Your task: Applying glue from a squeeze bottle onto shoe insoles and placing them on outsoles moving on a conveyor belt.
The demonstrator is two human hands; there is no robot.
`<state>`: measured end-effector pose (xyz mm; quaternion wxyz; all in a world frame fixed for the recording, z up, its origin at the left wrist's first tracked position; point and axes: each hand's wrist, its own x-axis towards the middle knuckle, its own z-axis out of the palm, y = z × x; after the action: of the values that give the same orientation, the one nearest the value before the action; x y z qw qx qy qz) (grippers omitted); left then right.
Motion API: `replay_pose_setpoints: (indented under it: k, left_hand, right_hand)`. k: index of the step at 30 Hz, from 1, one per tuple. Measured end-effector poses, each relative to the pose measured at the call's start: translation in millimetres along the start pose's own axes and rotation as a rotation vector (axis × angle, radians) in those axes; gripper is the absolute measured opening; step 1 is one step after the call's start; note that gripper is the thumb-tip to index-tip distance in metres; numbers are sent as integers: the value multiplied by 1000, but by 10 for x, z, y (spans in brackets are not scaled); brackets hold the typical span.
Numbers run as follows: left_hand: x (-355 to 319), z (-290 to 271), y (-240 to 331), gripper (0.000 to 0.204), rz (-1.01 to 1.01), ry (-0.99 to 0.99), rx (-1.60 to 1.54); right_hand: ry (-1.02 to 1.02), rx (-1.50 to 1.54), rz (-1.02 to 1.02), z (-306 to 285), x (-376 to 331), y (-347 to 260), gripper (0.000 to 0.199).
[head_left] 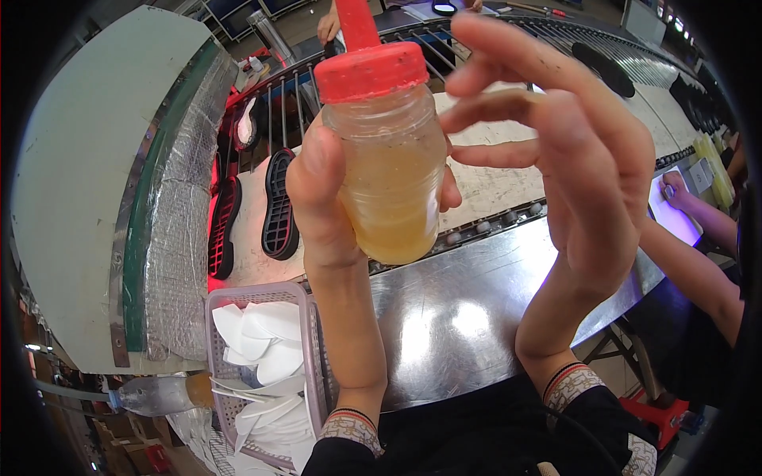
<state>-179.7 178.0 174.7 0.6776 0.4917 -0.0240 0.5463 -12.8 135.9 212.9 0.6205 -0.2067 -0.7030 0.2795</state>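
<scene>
Upright in front of me is a clear plastic jar (394, 170), partly filled with cloudy yellow liquid. A red screw lid (371, 73) with a red stem rising from its top closes the jar. My left hand (321, 202) is wrapped round it, thumb on the near left side and fingertips showing at the right. My right hand (591, 170) is raised at the jar's right side, its fingers apart and bent toward it, holding nothing. Whether its fingertips touch the jar I cannot tell.
Black shoe soles (279, 205) lie on the conveyor beyond the metal table (460, 317). A basket (209, 341) of white cut pieces (266, 333) stands left, beside a plastic bottle (163, 394). One co-worker's hand (328, 28) shows at the far side, another's arm (690, 278) at right.
</scene>
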Motion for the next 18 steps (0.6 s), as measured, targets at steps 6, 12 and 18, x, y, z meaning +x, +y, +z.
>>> replay_pose_setpoints:
  k: [6, 12, 18]
  left_hand:
    - [-2, 23, 35, 79, -6, 30, 124]
    - [7, 159, 82, 78, -4, 88, 266]
    - [-46, 248, 175, 77, 1, 167, 437]
  right_hand:
    - [42, -17, 88, 88, -51, -48, 18]
    - [34, -23, 142, 30, -64, -110, 17]
    - [25, 20, 200, 59, -51, -127, 16]
